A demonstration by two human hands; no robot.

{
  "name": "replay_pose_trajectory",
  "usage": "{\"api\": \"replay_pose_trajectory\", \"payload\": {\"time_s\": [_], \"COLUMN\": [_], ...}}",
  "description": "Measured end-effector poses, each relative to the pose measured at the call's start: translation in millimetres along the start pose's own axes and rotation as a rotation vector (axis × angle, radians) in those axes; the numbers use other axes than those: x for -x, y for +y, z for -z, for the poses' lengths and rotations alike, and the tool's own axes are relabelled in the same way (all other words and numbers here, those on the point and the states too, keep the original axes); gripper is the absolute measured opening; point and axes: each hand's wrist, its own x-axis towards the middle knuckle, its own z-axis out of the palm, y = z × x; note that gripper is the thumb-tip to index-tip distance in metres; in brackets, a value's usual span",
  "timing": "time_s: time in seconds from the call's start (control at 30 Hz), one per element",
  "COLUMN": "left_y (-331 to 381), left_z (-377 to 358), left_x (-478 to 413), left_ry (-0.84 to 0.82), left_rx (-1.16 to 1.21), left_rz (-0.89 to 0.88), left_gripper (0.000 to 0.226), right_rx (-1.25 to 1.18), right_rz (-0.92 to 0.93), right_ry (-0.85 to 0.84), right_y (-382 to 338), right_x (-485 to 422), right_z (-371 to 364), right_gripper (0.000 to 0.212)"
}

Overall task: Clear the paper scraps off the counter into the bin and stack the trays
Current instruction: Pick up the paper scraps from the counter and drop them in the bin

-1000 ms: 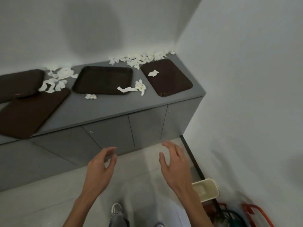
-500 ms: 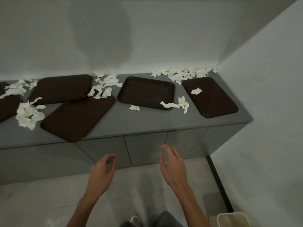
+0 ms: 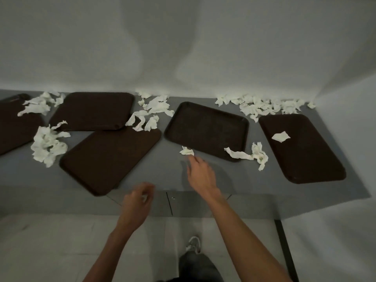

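Left hand: before the counter's front edge, fingers loosely curled. Right hand: extended over the counter, fingers relaxed and slightly spread, tips just beside 1 small paper scrap; contact cannot be told. 5 brown trays lie unstacked. Front-left tray overhangs the front edge. Middle tray, rim up, carries a torn strip across its near right corner. Right tray, toward the right end, bears 1 scrap. A scrap pile lies toward the left end beside a partly cropped tray. Back-left tray meets the front-left one. Further scraps lie between the trays, and a row of scraps lines the back edge up to the right corner.
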Motion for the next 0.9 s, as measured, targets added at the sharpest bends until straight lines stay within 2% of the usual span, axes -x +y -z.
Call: {"api": "replay_pose_trajectory", "payload": {"time_s": [0.2,0.37,0.6,0.77,0.9], "left_y": [4.6,3.2,-9.8,-28.3,-74.6], "left_z": [-3.6,-3.2,28.4,37.8,22.7], "left_x": [-58.8,-100.3,-223.8,-332.1,-379.5], "left_ry": [0.017,0.033,-0.010,-0.120,-0.245], "left_rx": [-0.002,-0.018,-0.255,-0.411,-0.543], "left_rz": [0.009,-0.002,-0.080,-0.073,-0.205], "left_gripper": [0.018,0.019,0.020,0.049,0.073], "right_rx": [-0.031,0.071,0.062,0.089,0.084], "right_rz": [-0.026,0.056,0.043,-0.089,-0.208], "right_ry": [-0.157,-0.160,-0.249,-0.262,-0.210], "right_y": [16.3,19.5,10.9,-1.7,-5.4], "right_x": [-84.4,-108.5,-118.0,-121.4,-116.3], "right_z": [-42.6,-73.1,-80.3,-78.1,-89.1], "right_gripper": [0.037,0.026,0.035,0.031,0.031]}}
